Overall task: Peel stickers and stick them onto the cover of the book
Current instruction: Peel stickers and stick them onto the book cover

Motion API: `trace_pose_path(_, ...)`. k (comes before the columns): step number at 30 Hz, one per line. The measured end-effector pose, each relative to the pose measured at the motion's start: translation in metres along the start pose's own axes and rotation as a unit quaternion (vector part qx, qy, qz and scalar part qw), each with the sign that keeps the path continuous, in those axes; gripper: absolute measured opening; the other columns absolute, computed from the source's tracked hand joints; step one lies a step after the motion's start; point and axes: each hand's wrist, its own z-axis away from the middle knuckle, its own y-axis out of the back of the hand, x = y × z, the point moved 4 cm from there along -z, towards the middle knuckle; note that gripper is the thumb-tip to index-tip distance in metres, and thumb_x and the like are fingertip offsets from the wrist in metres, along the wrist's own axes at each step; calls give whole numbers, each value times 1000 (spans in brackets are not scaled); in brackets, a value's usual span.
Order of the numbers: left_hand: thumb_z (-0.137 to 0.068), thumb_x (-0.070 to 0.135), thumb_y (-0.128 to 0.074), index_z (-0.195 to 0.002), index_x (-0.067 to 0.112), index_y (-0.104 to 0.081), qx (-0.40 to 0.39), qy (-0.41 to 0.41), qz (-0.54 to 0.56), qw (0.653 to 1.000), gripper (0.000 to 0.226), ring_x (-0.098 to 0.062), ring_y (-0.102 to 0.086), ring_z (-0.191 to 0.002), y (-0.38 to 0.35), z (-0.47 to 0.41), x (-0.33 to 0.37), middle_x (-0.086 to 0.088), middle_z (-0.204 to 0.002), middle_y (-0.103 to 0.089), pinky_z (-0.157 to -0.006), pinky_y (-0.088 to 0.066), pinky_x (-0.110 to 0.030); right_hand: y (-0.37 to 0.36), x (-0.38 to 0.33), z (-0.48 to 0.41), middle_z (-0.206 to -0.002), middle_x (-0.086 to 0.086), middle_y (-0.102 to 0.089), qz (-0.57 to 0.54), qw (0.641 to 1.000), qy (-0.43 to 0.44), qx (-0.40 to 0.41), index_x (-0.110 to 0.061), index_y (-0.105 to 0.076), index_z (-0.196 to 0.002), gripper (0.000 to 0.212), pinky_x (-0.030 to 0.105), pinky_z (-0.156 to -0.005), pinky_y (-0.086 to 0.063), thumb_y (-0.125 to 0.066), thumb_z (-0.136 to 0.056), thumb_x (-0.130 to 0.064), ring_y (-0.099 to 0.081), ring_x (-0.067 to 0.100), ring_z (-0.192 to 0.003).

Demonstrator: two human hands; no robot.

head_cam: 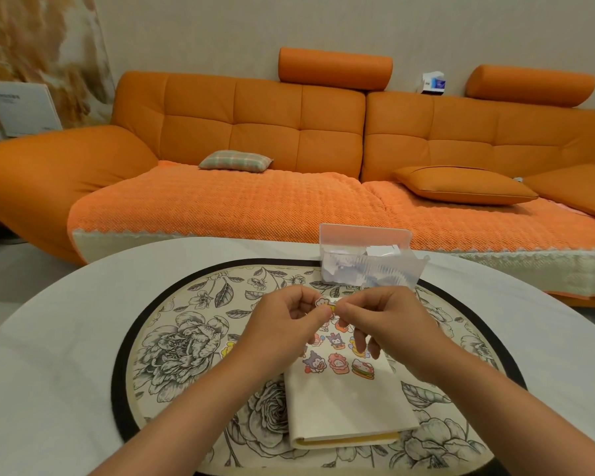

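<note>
Left hand: the left hand point(282, 324) is hovering over the far end of the book, fingers curled in, thumb and forefinger pinching one end of a small sticker.
Right hand: the right hand point(389, 321) is pinching the other end of that sticker, its remaining fingers hanging loosely curled above the cover.
Sticker: the sticker point(325, 304) is sitting between the two sets of fingertips, raised off the book; it is showing pink and yellow, and its picture is too small to make out.
Book: the book point(347, 407) is lying closed and flat on the mat, cream cover facing up, with its yellow edge facing the person.
Cover: a cluster of cartoon stickers point(337, 362) is showing on the far half of the cover, partly hidden under the hands; the near half is lying bare.
Mat: the round flower-print mat point(186, 338) with a black rim is lying on the white table point(49, 338).
Box: a clear plastic box point(364, 259) is standing at the far edge of the mat, holding torn white paper scraps.
Behind: an orange sofa point(255, 125) is stretching across the room, with a plaid pillow point(236, 160) and an orange cushion point(461, 185) lying on its seat.
</note>
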Motion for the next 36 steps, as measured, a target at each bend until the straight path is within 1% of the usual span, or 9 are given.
trace_pose_path(8, -92, 13, -69, -88, 9, -67, 17, -2, 42, 999, 6, -6, -52, -43, -3, 2, 1, 9, -53, -60, -45, -44, -23, -3, -3, 2, -58, -1, -64, 10, 1000, 20, 5, -15, -75, -78, 21, 27, -43, -42, -65, -96, -17, -54, 18, -48)
trace_pose_path(11, -91, 13, -71, -86, 15, -68, 32, -3, 44, 999, 6, -7, -54, -48, -6, 2, -2, 9, -55, -62, -44, -45, -25, -4, -2, 2, -52, 6, -61, 35, 999, 32, 25, -20, -74, -73, 26, 29, -46, -42, -64, -96, -19, -51, 17, -46)
trace_pose_path(16, -90, 18, -72, -85, 20, -70, 54, -10, 34, 998, 6, -8, -57, -52, -9, 4, -5, 9, -61, -65, -47, -47, -26, -10, -4, 4, -45, -3, -54, 78, 993, 69, 63, -26, -71, -71, 31, 19, -43, -39, -59, -97, -12, -44, 6, -38)
trace_pose_path(22, -90, 19, -72, -92, 18, -70, 73, 22, 67, 995, 4, -10, -58, -54, -7, 4, -7, 1, -73, -66, -47, -50, -30, -9, -3, 4, -45, 3, -55, 38, 995, 59, 72, -25, -69, -62, 36, 32, -46, -45, -62, -97, -20, -47, 14, -40)
trace_pose_path(24, -87, 23, -75, -92, 27, -68, 102, 5, 37, 994, 9, -12, -62, -62, -4, 5, -6, 5, -84, -68, -53, -54, -32, -9, -3, 3, -45, 3, -56, 29, 995, 55, 74, -20, -71, -66, 31, 32, -46, -46, -64, -96, -19, -48, 13, -40)
trace_pose_path(25, -86, 27, -76, -94, 33, -66, 124, -17, -6, 992, 14, -10, -61, -66, -2, 7, -5, 10, -88, -66, -58, -54, -27, -10, -2, 3, -45, 2, -56, 27, 995, 54, 77, -18, -73, -69, 28, 30, -46, -46, -64, -96, -19, -48, 13, -40)
trace_pose_path(28, -84, 30, -78, -89, 34, -60, 166, -88, -100, 977, 19, -8, -56, -67, 1, 13, 2, 12, -84, -60, -57, -47, -17, -10, -1, 4, -45, -2, -57, 47, 993, 60, 89, -19, -74, -74, 24, 24, -43, -44, -65, -95, -19, -48, 9, -38)
trace_pose_path(33, -88, 20, -75, -83, 25, -74, 95, -10, 20, 995, 7, -15, -71, -66, -8, 13, 2, 2, -77, -73, -54, -61, -38, -8, -1, 4, -52, -4, -62, 95, 985, 88, 114, -31, -74, -73, 24, 24, -46, -43, -67, -94, -21, -49, 6, -43)
trace_pose_path(36, -89, 18, -73, -88, 19, -77, 80, 29, 69, 994, 4, -14, -72, -65, -12, 15, 3, 2, -78, -76, -56, -62, -39, -6, -1, 5, -56, -13, -65, 126, 980, 99, 121, -35, -73, -76, 21, 18, -47, -41, -67, -93, -24, -50, 3, -45)
